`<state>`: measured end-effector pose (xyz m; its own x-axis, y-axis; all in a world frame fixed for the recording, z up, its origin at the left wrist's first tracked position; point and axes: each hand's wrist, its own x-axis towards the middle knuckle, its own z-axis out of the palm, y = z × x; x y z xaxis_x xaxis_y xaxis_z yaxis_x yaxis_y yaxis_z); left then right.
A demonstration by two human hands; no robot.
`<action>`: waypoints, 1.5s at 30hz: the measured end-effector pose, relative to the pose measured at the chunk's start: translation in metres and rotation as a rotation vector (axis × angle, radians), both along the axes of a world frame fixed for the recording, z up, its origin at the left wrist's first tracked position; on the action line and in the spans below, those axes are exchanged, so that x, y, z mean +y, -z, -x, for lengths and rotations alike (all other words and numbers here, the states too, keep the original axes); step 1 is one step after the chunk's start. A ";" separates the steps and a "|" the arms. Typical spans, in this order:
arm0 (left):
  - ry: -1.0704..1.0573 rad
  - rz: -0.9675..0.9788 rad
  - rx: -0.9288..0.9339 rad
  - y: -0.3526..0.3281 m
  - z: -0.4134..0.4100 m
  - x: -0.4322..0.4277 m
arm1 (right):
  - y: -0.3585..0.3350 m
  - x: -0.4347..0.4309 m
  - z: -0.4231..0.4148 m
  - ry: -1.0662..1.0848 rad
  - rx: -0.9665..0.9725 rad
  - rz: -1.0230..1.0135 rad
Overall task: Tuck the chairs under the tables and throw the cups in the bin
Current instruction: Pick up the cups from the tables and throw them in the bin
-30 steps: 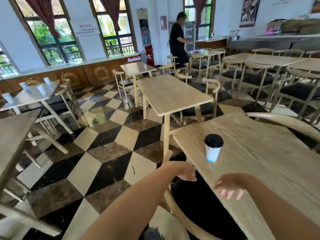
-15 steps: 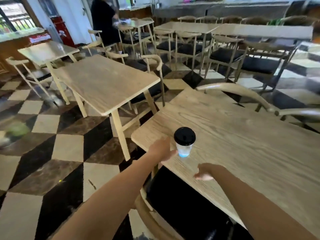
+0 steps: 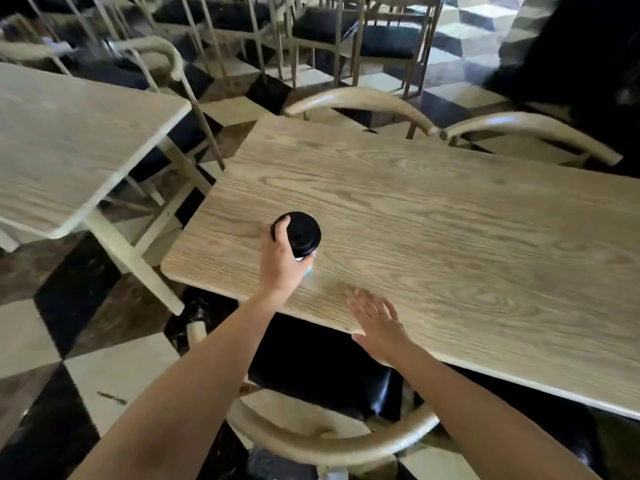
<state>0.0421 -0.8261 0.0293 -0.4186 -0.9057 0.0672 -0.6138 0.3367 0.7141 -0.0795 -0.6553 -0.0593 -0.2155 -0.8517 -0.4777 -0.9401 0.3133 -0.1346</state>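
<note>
While left hand grips it | cup: black-lidded, white-sided

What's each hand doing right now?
Left hand: closed around the cup on the table.
Right hand: open, fingers spread, holding nothing.

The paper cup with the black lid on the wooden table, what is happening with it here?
A person is clearing a dining room. Their left hand is wrapped around the white paper cup with the black lid, which stands near the corner of the light wooden table. The right hand hovers open and flat over the table's near edge, holding nothing. A wooden chair with a black seat sits partly tucked under the table.
</note>
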 end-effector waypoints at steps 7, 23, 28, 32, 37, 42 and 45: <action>0.163 -0.002 0.091 0.006 0.026 0.044 | -0.013 0.042 0.022 0.147 -0.133 0.089; 0.900 -0.107 -0.075 -0.040 0.158 0.205 | -0.139 0.174 0.147 0.668 -0.548 0.361; 1.031 -0.075 -0.086 -0.054 0.210 0.298 | -0.164 0.271 0.185 0.739 -0.446 0.360; 1.075 -0.215 -0.026 -0.068 0.257 0.372 | -0.191 0.357 0.221 0.835 -0.446 0.415; 1.141 -0.317 0.015 -0.071 0.310 0.462 | -0.216 0.457 0.260 0.903 -0.346 0.425; 1.185 -0.233 -0.062 -0.067 0.358 0.525 | -0.220 0.534 0.298 1.006 -0.218 0.396; 1.148 -0.128 -0.167 -0.052 0.392 0.542 | -0.213 0.564 0.321 1.057 -0.200 0.389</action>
<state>-0.3502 -0.2840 0.0817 -0.9913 0.0146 -0.1304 -0.0848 0.6868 0.7218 -0.4008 -0.0912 0.1541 -0.8621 -0.3870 -0.3272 -0.1818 0.8388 -0.5131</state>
